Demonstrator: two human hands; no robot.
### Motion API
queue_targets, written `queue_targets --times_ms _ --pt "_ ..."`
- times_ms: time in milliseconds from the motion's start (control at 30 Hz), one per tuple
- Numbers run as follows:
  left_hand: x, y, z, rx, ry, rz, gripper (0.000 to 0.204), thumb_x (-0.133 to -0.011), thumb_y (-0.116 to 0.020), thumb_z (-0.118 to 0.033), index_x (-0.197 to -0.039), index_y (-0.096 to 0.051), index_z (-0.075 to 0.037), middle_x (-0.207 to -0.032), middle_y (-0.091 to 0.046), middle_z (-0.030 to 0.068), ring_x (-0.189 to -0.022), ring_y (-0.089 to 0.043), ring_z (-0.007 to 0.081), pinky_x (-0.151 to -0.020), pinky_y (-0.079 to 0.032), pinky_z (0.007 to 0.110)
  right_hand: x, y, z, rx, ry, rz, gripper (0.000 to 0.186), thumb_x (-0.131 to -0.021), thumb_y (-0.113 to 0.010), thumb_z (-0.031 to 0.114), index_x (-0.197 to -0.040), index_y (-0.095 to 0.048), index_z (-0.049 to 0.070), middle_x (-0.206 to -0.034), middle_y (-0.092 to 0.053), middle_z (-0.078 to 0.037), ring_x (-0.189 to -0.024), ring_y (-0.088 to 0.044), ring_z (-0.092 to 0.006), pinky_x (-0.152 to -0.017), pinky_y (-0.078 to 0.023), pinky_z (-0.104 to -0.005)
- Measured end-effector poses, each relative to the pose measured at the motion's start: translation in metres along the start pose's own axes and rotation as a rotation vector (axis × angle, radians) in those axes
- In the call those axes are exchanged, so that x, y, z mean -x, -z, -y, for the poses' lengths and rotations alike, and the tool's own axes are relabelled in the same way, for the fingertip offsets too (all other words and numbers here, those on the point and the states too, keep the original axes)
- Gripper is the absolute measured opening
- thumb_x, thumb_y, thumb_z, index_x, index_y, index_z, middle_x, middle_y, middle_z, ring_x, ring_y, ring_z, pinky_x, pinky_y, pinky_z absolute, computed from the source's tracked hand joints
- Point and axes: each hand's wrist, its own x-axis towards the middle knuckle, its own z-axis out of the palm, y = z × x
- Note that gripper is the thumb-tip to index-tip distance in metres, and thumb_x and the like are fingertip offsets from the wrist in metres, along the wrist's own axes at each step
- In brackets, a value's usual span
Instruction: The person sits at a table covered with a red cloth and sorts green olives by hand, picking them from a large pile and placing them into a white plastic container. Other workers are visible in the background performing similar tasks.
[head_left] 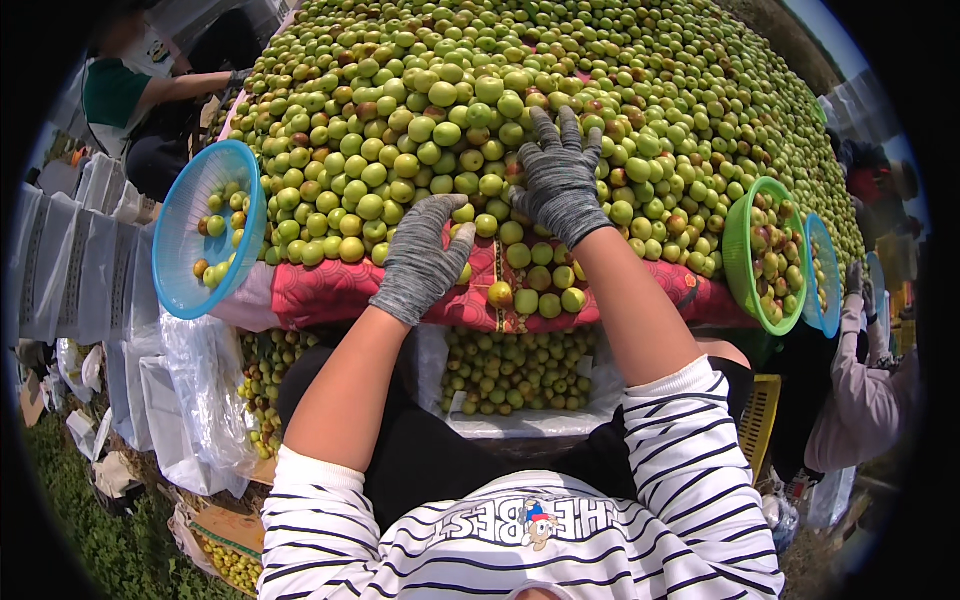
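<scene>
A large heap of green jujubes (430, 130), some with brown patches, covers the table in front of me. My left hand (425, 255), in a grey knit glove, is at the heap's near edge. Its thumb and fingers are apart, with jujubes right beside the fingertips. Farther forward and to the right, my right hand (562, 180) wears a matching glove. Its fingers are spread over the jujubes, touching them. Between my wrists, several loose jujubes (540, 278) lie on the red patterned cloth (350, 293) at the table's edge.
A blue basket (170, 240) with a few jujubes stands at left, and a fuller green basket (738, 250) at right. Below the edge, a lined crate (520, 428) holds jujubes. Co-workers sit at far left (125, 90) and far right (860, 410). A yellow crate (760, 420) stands by my right leg.
</scene>
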Motion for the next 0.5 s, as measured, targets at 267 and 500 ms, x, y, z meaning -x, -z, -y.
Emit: queue_targets --times_ms 267,500 --pt "0.029 0.068 -0.039 -0.024 0.074 0.044 0.01 -0.088 -0.066 -0.007 -0.096 -0.06 -0.004 -0.087 -0.062 0.0035 -0.081 -0.06 0.0133 -0.076 -0.051 0.03 0.124 -0.014 0.012 -0.699 0.319 -0.347 0.058 -0.074 -0.077 0.031 -0.126 -0.058 0.015 -0.144 -0.042 -0.017 -0.135 -0.036 -0.0405 -0.111 -0.031 -0.0521" --pt "0.109 0.206 -0.035 -1.387 0.383 -0.327 0.032 -0.084 -0.07 -0.017 -0.112 -0.061 -0.004 -0.114 -0.062 0.018 -0.11 -0.058 0.0337 -0.097 -0.045 0.042 0.187 -0.057 -0.033 -1.57 -0.484 -0.382 0.04 -0.096 -0.059 0.017 -0.132 -0.049 0.005 -0.131 -0.052 -0.012 -0.123 -0.052 -0.0232 -0.105 -0.042 -0.0372"
